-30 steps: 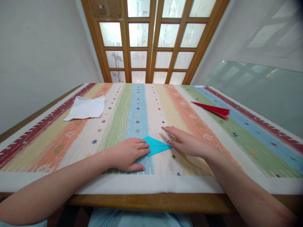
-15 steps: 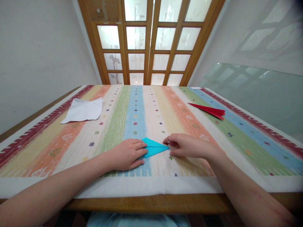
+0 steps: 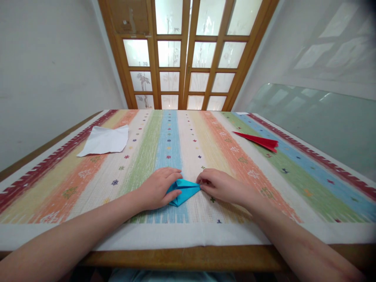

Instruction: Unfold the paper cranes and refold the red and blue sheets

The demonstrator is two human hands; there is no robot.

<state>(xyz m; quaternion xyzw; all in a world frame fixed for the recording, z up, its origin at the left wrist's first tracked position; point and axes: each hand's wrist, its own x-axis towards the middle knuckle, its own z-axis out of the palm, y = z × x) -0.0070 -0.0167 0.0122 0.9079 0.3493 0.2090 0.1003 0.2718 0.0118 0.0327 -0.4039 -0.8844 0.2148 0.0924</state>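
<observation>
A folded sheet of blue paper lies near the front of the table, its narrow point turned to the right. My left hand grips its wide left end, thumb on the near side and fingers on the far side. The paper bulges there and its centre crease gapes a little. With thumb and fingertips, my right hand pinches the pointed right tip. The left end of the paper is partly hidden under my left hand.
A striped cloth covers the table. White paper lies at the far left, and a narrow folded red paper piece at the right. The table's wooden front edge runs close to me. A glass panel leans along the right wall.
My right hand has moved left and closed on the paper's tip. My left hand went from lying flat on the paper to gripping its end, and the paper has buckled upward.
</observation>
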